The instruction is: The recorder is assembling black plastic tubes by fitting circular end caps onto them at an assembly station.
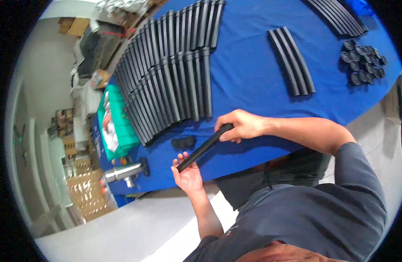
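Note:
A black tube [205, 147] slants between my hands over the near edge of the blue-covered table. My right hand [243, 125] is closed around its upper end. At the lower end, my left hand [190, 176] has its palm turned up, and the tube lies between its thumb and partly spread fingers. Just beyond the left hand, a few small black pieces [183, 142] lie together on the cloth. Many similar black tubes [166, 83] with wider ends are laid side by side in two rows, farther off to the left.
Three loose black tubes [291, 61] lie right of centre, with more tubes [336, 17] at the far right. Round black caps [362, 63] are clustered below those. A green crate [126, 135] and a silver cylindrical tool [124, 171] with a black end sit along the table's left edge.

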Tool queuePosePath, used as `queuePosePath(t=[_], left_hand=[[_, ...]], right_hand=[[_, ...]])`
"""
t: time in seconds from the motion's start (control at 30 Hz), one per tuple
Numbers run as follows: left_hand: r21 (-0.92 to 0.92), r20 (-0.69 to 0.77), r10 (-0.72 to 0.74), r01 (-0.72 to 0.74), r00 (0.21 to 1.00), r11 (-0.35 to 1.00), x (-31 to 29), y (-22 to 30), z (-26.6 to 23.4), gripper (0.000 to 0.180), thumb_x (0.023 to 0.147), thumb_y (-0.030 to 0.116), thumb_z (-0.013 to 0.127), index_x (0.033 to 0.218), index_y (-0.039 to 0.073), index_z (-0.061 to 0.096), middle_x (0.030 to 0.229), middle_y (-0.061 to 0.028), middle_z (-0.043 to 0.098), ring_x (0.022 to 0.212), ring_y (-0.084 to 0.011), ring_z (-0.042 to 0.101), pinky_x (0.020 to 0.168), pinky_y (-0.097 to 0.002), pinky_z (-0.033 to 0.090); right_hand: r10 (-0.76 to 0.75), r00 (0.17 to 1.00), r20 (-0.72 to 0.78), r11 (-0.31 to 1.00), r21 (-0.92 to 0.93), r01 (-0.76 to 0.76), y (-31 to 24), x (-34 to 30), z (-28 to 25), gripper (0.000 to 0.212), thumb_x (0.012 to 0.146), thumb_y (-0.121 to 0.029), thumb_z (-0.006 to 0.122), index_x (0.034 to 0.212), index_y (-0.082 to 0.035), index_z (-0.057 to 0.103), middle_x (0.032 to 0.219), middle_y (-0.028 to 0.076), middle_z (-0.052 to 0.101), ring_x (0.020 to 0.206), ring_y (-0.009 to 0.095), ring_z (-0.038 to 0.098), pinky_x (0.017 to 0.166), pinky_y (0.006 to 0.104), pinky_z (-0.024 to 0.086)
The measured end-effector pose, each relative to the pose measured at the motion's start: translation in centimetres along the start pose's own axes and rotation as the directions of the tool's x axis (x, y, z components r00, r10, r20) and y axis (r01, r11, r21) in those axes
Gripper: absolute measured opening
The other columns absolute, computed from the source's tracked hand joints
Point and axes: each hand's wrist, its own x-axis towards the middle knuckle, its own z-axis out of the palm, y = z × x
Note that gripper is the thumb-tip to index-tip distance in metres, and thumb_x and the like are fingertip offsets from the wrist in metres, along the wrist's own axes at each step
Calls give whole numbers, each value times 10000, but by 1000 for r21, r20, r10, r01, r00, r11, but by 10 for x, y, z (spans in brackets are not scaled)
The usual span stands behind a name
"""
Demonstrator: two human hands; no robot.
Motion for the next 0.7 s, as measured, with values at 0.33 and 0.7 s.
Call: queuePosePath(t=[0.33,0.7], left_hand=[[810,336,-288,-432,897,-396,0,21,106,416,752,98,789,1134,7,651,1103,-166,683,1021,-326,655,926,-375,503],[930,358,19,-355,933,-97,161,19,158,336,867,111,720,1153,-42,634,981,-103,689,865,-159,658,788,-312,540]], right_hand=[[-9,997,81,1000,24,7,-1,3,2,239,888,-106,703,1085,1,620,718,6,615,584,86,594,554,251,523],[36,999,37,993,109,-40,-11,8,-10,719,883,-262,724,1396,80,353,869,64,585,778,156,619,611,292,542]])
